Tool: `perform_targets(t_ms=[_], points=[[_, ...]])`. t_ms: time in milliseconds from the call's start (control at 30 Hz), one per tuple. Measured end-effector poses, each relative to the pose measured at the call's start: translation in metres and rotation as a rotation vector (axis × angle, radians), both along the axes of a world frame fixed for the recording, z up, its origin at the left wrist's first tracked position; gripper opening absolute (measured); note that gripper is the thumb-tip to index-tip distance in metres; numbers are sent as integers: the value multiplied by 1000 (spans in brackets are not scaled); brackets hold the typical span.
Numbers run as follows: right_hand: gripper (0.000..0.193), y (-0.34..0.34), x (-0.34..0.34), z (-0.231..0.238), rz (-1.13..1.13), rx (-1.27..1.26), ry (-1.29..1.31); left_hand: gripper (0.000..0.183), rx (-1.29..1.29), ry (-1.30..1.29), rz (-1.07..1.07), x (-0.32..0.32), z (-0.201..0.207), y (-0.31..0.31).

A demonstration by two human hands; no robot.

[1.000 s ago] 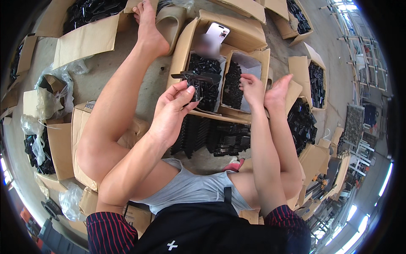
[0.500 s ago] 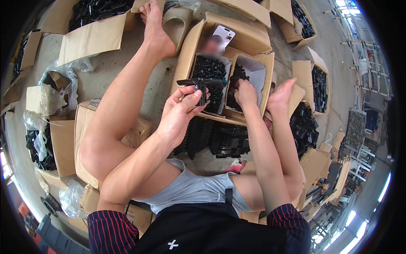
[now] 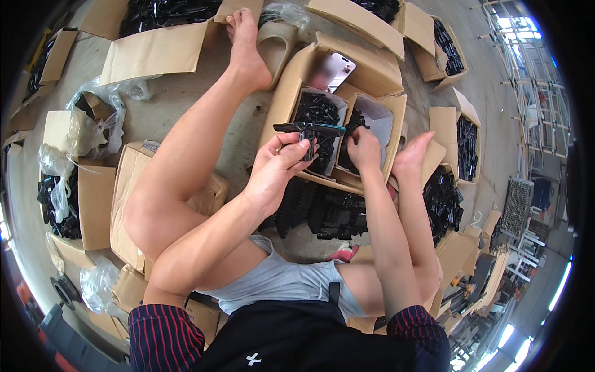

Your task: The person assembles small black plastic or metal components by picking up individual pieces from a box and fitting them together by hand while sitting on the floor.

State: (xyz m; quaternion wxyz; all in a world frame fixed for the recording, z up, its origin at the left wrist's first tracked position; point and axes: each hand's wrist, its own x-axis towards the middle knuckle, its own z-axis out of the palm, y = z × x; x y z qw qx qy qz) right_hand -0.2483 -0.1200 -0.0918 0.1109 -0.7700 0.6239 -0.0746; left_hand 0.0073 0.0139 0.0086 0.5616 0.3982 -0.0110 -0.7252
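A: Left hand [image 3: 280, 162]?
B: Gripping a black T-shaped part [image 3: 310, 129], upper centre of frame;
A: Right hand [image 3: 365, 150]?
B: Bent over small black pieces [image 3: 356, 118], right of centre; grip hidden.

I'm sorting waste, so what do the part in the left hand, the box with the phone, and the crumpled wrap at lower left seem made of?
Part: black, slightly glossy from its glints; plastic or coated metal, I can't tell.
Box: matt cardboard, judging by its stiff brown walls.
Wrap: probably thin plastic film, being shiny and partly see-through.
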Motion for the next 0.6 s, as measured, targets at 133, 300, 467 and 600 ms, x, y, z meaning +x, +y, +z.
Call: perform_targets(t_ms=[133, 300, 467, 600], points=[[11, 18, 18, 32, -266, 70, -647, 14, 0, 6, 34, 4, 3, 4], [22, 63, 62, 81, -300, 278, -1339, 16, 11, -35, 73, 9, 7, 11], [20, 95, 92, 97, -336, 463, -1429, 20, -6, -62, 52, -2, 2, 6], [17, 99, 119, 97, -358, 402, -1483, 25, -31, -102, 79, -1, 4, 9]])
